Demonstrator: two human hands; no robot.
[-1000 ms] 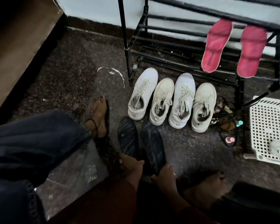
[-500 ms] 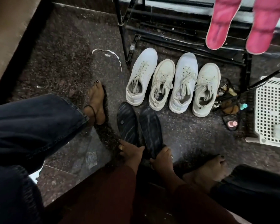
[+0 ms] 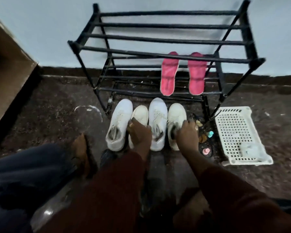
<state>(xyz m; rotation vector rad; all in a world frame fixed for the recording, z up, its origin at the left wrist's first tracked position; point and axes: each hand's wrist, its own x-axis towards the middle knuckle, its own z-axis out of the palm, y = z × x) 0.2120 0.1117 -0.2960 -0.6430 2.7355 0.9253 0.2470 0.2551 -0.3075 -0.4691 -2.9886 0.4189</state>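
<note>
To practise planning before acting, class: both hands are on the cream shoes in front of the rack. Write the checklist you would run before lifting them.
1. Left hand grips left cream shoe: ok.
2. Right hand grips right cream shoe: ok.
3. Pair side by side: not ok, a white shoe stands between.
4. Nothing inside the pair: cannot tell, hands cover the openings.
5. Room on rack top bars: ok.

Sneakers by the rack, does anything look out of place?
Yes: the two pairs are interleaved. The cream sneakers, which the left hand and right hand grip, alternate with the whiter sneakers instead of sitting pair by pair.
</note>
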